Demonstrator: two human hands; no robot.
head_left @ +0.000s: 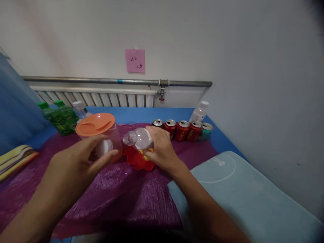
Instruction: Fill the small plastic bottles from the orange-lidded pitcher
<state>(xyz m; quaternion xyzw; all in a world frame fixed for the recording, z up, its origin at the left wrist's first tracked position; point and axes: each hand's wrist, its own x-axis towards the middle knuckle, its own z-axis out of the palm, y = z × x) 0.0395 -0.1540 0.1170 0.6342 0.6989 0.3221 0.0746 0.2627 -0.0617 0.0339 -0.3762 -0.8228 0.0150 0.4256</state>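
Head view: right hand [162, 148] grip closed round clear plastic bottle [139, 138], tilted, mid-surface on crinkled purple sheet [121, 195]. Left hand [81, 158] pinches white round cap [105, 147] beside orange-lidded translucent pitcher [97, 126].

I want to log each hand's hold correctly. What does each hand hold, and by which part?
The right hand grips the clear bottle around its body, tilted, neck open. The left hand holds a white cap by its edge, between fingertips and thumb.
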